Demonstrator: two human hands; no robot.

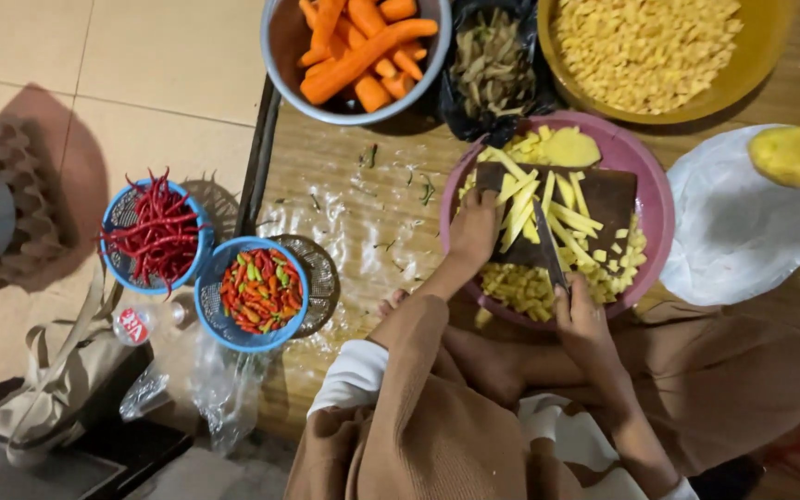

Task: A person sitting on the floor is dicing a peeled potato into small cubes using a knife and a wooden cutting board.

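A pink basin (652, 199) holds a dark cutting board (611, 199) with yellow potato strips (534, 199) and diced potato pieces (520, 287) around it. My left hand (472, 231) rests on the board's left edge, fingers pressing the strips. My right hand (583, 324) grips a knife (548, 245) whose blade points up across the board beside the strips. A larger potato slab (568, 148) lies at the basin's far side.
A grey bowl of carrots (358, 51), a black bag of peelings (491, 65) and a yellow bowl of diced potato (645, 51) stand behind. A whole peeled potato (795, 156) lies on a white bag (738, 222). Two blue baskets of chillies (155, 236) (254, 292) sit left.
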